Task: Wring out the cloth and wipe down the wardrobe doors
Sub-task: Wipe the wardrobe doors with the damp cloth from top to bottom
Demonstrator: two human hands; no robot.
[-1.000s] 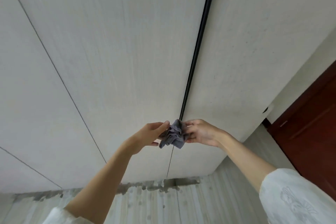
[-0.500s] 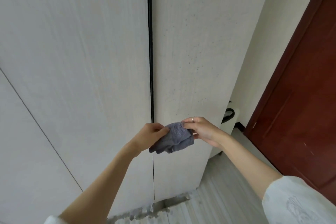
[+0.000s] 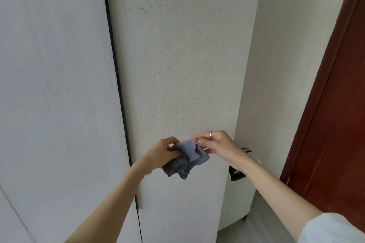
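A crumpled grey-blue cloth (image 3: pixel 186 159) hangs in the air between both hands, a short way in front of the wardrobe. My left hand (image 3: pixel 163 154) grips its left side with curled fingers. My right hand (image 3: pixel 216 145), a ring on one finger, pinches its upper right edge. Behind them stands the right wardrobe door (image 3: pixel 177 55), pale and speckled with small dark spots. The left wardrobe door (image 3: pixel 55 75) is separated from it by a dark vertical gap (image 3: pixel 116 77).
A dark red wooden door (image 3: pixel 333 124) stands at the right. A white rounded appliance with a black handle (image 3: pixel 237 193) sits on the grey floor (image 3: pixel 256 227) between the wardrobe's end and a cream wall (image 3: pixel 286 45).
The view has swung right and levelled, bringing the speckled right door and red door forward. Both hands still hold the cloth, now bunched and drooping lower between them.
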